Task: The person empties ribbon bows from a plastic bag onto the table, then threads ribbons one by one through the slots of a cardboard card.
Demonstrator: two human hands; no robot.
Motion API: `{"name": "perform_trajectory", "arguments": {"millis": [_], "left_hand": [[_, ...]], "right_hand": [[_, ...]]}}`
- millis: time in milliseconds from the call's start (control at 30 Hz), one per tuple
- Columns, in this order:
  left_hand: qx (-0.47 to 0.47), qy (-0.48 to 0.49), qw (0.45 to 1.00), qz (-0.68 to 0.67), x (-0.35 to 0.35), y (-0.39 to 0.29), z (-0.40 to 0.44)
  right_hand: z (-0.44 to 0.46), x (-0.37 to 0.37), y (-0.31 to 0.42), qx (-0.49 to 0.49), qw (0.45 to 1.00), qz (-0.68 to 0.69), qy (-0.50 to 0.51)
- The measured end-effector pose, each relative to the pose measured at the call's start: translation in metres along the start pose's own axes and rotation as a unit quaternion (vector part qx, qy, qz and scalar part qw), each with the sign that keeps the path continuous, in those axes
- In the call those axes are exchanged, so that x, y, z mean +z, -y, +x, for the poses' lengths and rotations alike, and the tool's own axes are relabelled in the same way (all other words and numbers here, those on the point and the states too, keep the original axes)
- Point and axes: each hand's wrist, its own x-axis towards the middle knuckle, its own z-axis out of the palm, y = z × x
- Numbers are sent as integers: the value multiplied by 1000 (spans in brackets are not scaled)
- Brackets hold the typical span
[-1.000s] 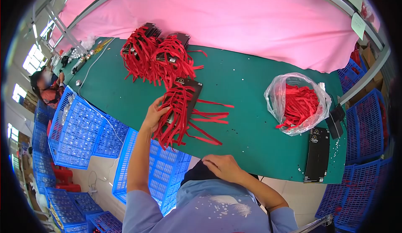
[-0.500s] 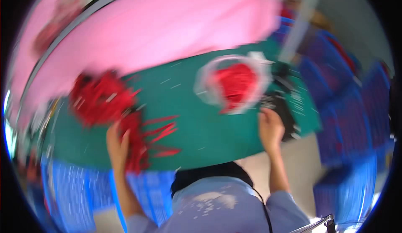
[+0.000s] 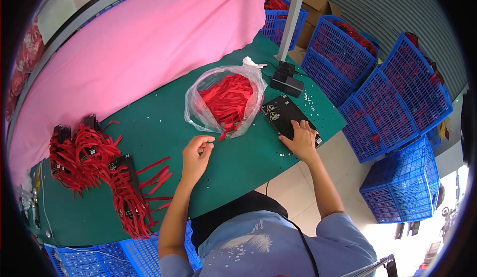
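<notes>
My left hand [image 3: 196, 158] hovers over the green table in front of a clear plastic bag [image 3: 193, 105]. Its fingers are loosely curled toward the thumb, and I see nothing in them. Red ribbon strips [image 3: 229, 98] fill the bag, which lies open, some spilling over its near edge. On the right, my right hand [image 3: 301, 140] rests with fingers spread on a stack of black printed cards [image 3: 287, 112]. Farther left lie black cards with red ribbons attached [image 3: 89, 147], in bunches, and another such bunch [image 3: 130, 197] near the front edge.
A black device [image 3: 287, 82] stands behind the card stack, beside a metal post [image 3: 292, 23]. Small white bits are scattered on the green table [image 3: 238, 172]. A pink cloth [image 3: 164, 33] hangs along the back. Blue crates [image 3: 382, 113] stand at the right.
My view has turned and steadied. My left hand has left the ribboned cards at the left and is now near the bag. My right hand has moved onto the black card stack.
</notes>
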Motion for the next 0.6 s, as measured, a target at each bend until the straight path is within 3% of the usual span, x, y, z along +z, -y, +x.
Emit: {"name": "perform_trajectory", "arguments": {"millis": [33,133,200,233,300,333,367,433,467,500,533,567,600], "left_hand": [[-7,1,999,-33,1,4,-1],[-53,39,987,-147,-1,11,-5],[-113,105,958,-243,-4,7,-7],[-99,97,946,-293,0,2,-10],[-66,91,918,-380,15,-14,-9],[-58,81,878,-468,18,-16,-11],[-77,36,905,-417,15,-11,-13],[-112,-58,943,-309,6,-3,-15],[-170,-125,943,-258,-2,-5,-15],[-174,-162,915,-326,-11,-18,-9],[-179,-166,911,-332,-22,-15,-5],[-184,-170,907,-340,-35,-10,-2],[-215,-134,910,-329,-48,-9,-1]], "right_hand": [[0,0,-3,-31,999,-11,-26],[10,-24,-2,-41,998,28,44],[8,-52,29,-92,983,31,-155],[5,-60,51,-117,960,38,-250],[-16,-54,103,-161,971,-102,-147],[-28,-41,127,-260,948,11,-183],[-40,-29,148,-351,902,123,-217],[-55,-18,185,-389,887,195,-156],[-48,-21,186,-405,881,224,-100],[-35,-28,181,-416,873,250,-40],[-16,-33,173,-386,888,246,-49],[5,-22,165,-350,894,243,-136],[28,-18,161,-286,895,302,-161]]}}
